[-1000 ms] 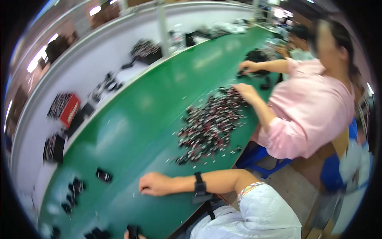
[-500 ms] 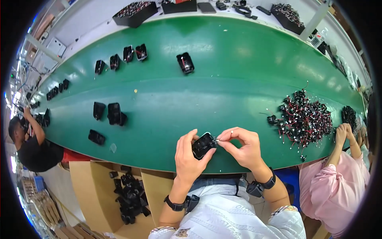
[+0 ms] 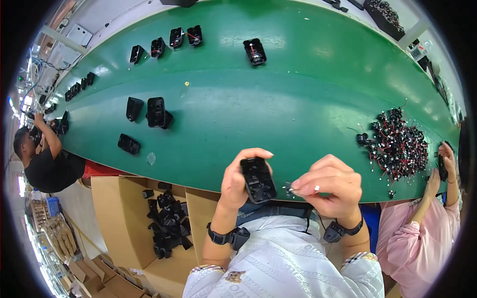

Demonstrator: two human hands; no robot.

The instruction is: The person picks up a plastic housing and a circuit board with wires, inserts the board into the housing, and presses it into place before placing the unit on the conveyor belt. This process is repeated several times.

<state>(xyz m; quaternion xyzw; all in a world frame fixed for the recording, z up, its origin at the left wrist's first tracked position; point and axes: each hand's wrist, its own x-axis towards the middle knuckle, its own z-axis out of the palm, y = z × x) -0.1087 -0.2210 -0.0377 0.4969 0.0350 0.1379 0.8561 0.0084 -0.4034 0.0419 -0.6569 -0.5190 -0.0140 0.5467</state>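
My left hand (image 3: 235, 180) grips a black plastic housing (image 3: 258, 181) by its side, with the hollow inner face turned up toward me. To the right of it, my right hand (image 3: 332, 185) pinches a small part with shiny metal bits (image 3: 288, 188) between thumb and fingertips. A gap separates this part from the housing. A small white piece (image 3: 316, 188) shows against my right fingers; whether it belongs to the pinched part I cannot tell. Both hands are over the near edge of the green table (image 3: 238, 119).
A heap of small black parts with red wires (image 3: 397, 144) lies at the right. More black housings (image 3: 156, 112) stand left and farther back, one (image 3: 255, 52) holding a red wire. A cardboard box (image 3: 107, 208) with black pieces is below the edge. Co-workers sit at both sides.
My right hand has drawn away from the housing to the right, still pinching the small part. My left hand has turned the housing more upright. The whole view has shifted.
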